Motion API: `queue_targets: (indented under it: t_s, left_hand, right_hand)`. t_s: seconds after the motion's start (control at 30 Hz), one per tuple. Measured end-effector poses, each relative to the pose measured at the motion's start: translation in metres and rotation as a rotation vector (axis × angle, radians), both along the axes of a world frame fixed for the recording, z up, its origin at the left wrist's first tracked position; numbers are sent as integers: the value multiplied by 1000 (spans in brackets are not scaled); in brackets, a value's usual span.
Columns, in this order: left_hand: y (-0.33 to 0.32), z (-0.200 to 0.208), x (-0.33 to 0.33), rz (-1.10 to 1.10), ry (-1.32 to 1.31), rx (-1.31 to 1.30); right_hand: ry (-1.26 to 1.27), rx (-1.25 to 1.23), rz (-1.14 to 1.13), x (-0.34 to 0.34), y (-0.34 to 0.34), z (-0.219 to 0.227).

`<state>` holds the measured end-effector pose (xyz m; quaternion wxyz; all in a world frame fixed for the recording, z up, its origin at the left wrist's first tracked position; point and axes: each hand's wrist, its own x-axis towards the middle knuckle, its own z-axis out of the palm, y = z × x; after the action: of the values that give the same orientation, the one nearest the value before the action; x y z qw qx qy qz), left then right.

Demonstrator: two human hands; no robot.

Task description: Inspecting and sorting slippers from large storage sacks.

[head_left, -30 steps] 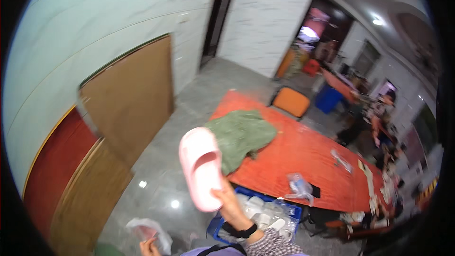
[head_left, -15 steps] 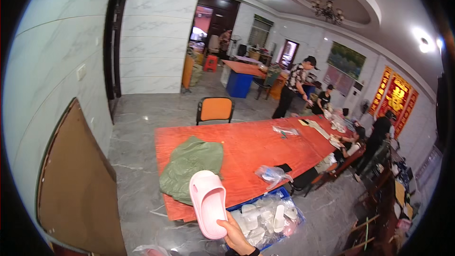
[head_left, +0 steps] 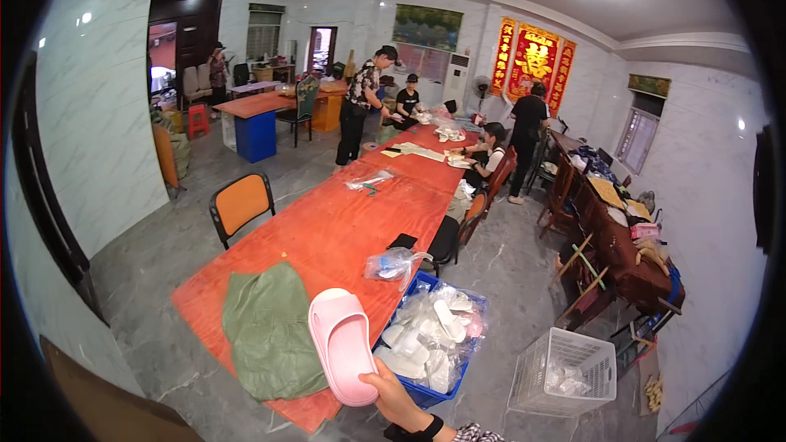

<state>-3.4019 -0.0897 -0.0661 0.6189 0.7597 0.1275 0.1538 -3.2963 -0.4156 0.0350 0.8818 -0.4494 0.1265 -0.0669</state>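
A pink slide slipper [head_left: 348,352] is gripped near its heel by my right hand [head_left: 393,397], the thumb lying over the footbed. The slipper tilts, toe up, showing its open top and strap. A black band circles that wrist, and a checked sleeve shows below it. My left hand is out of view. Beyond the slipper, a crumpled green sack [head_left: 266,331] covers the near corner of the red table [head_left: 327,237]. Right of the slipper stands a blue crate [head_left: 419,397] with several pale slippers in clear plastic bags.
A white basket [head_left: 602,360] with clear plastic inside stands on the floor at right. Plastic packaging [head_left: 393,264] lies on the table's near right side. An orange-backed chair [head_left: 243,205] stands on the left. Several people work around the table's far end.
The view has swung to the right, bringing the white basket and right-hand wall into sight. My right hand still holds the pink slipper.
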Motion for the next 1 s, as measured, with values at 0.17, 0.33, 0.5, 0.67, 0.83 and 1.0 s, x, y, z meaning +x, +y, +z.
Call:
queue_targets:
  t_s: [0.17,0.33,0.5,0.67,0.83,1.0]
  left_hand:
    - [53,2,64,-124,-24,-10]
    - [103,6,137,-244,-47,-174]
    - [165,13,216,-339,7,-103]
    - [222,12,287,-515,61,-86]
    - [251,-15,353,-525,-227,-1]
    - [273,7,402,-426,18,-132]
  right_hand:
    - [103,-34,-160,19,29,13]
    - [136,-63,-438,20,68,3]
    - [147,-100,-625,35,144,7]
    - [63,-22,-769,62,208,29]
    - [-40,116,-868,91,246,42]
    - [-124,481,-735,175,252,9]
